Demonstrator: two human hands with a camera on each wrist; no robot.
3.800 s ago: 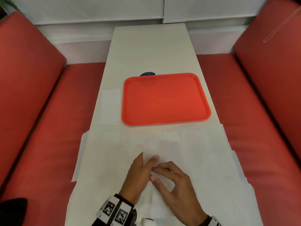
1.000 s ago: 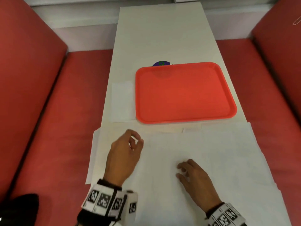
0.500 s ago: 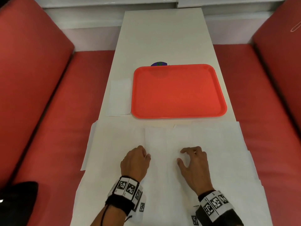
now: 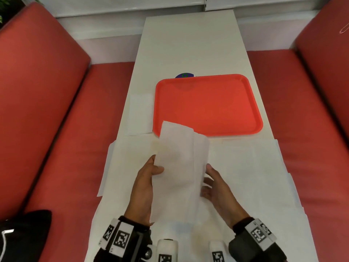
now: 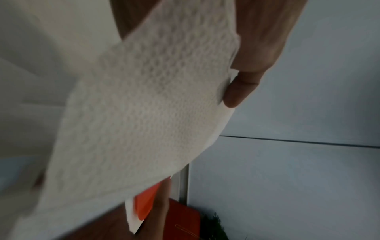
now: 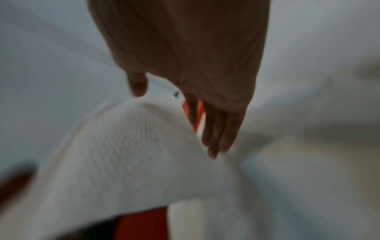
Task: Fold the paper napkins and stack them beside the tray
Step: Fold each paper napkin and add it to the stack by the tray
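I hold a white paper napkin [image 4: 181,167] up off the table, between my hands and in front of the near edge of the orange tray [image 4: 207,104]. My left hand [image 4: 154,170] pinches its left edge, thumb on top; in the left wrist view the thumb [image 5: 236,92] presses on the embossed napkin [image 5: 144,105]. My right hand [image 4: 207,179] has its fingers straight against the napkin's right flap. In the blurred right wrist view the fingers [image 6: 216,129] lie alongside the napkin [image 6: 127,154], with the thumb apart from them. A folded napkin stack [image 4: 140,114] lies left of the tray.
Several unfolded napkins [image 4: 255,167] cover the near end of the white table [image 4: 188,44] and overhang both sides. Red bench seats [image 4: 66,129] flank the table. A small purple object [image 4: 184,75] peeks out behind the tray.
Half a second ago both hands lay flat on the spread napkins. Now one napkin is lifted off the table, gripped by the left hand, with the right hand at its other edge.
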